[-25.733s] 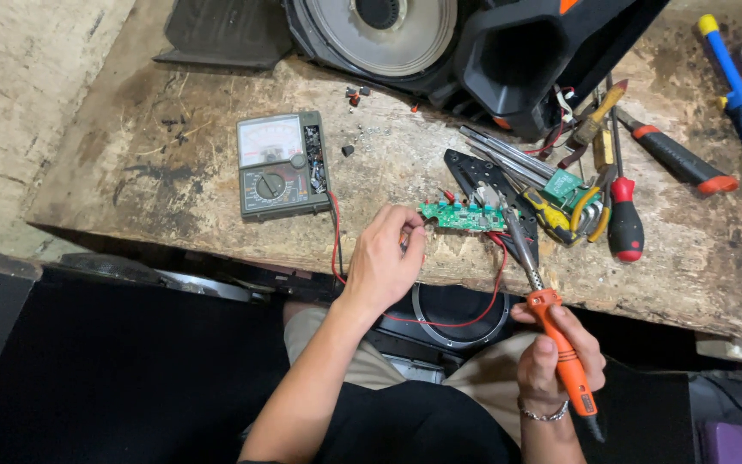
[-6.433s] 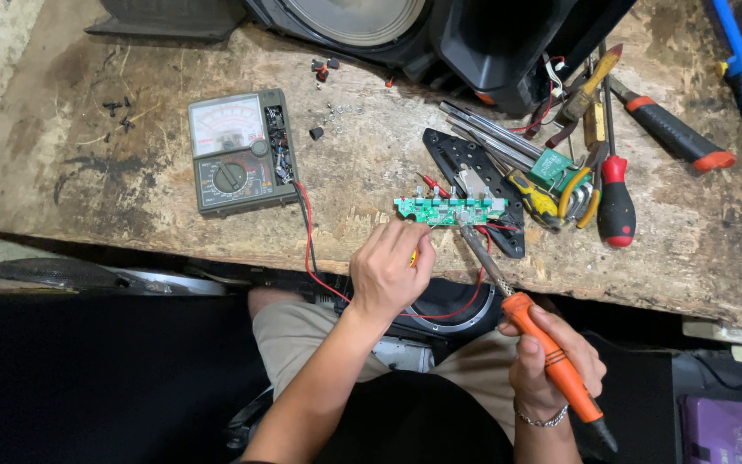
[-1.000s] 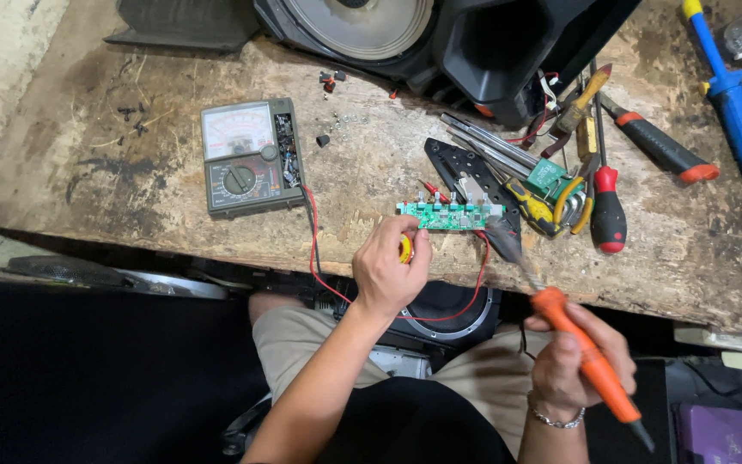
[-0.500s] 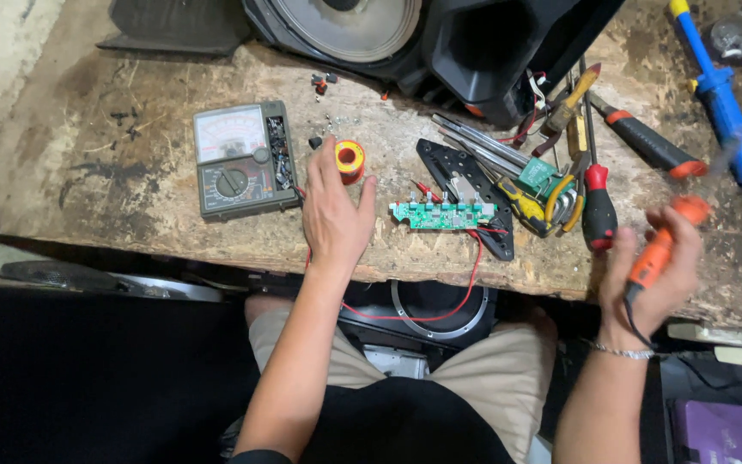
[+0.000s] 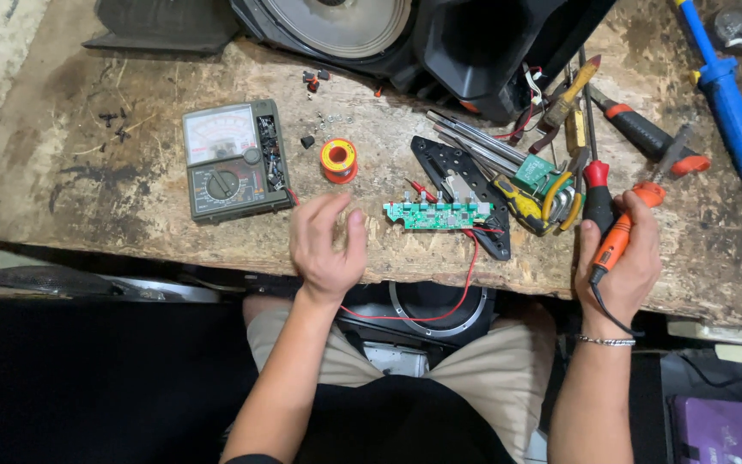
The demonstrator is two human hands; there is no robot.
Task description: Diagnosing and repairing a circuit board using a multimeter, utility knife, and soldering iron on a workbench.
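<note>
A green circuit board (image 5: 437,214) lies near the bench's front edge, with a red wire (image 5: 453,296) hanging from it. My left hand (image 5: 326,245) hovers empty, fingers spread, just left of the board and below a small orange solder spool (image 5: 337,160). Over at the right, my right hand (image 5: 622,258) grips the orange soldering iron (image 5: 624,228), its tip pointing up toward the tools.
An analogue multimeter (image 5: 232,160) sits at the left of the worn wooden bench (image 5: 88,180). Screwdrivers, pliers and a black bracket (image 5: 465,185) crowd the right side, with a blue screwdriver (image 5: 725,94) at the far right. A black speaker cabinet (image 5: 405,34) stands behind.
My left hand set the solder spool on the bench and drew back toward the front edge. My right hand carried the iron away from the board to the right.
</note>
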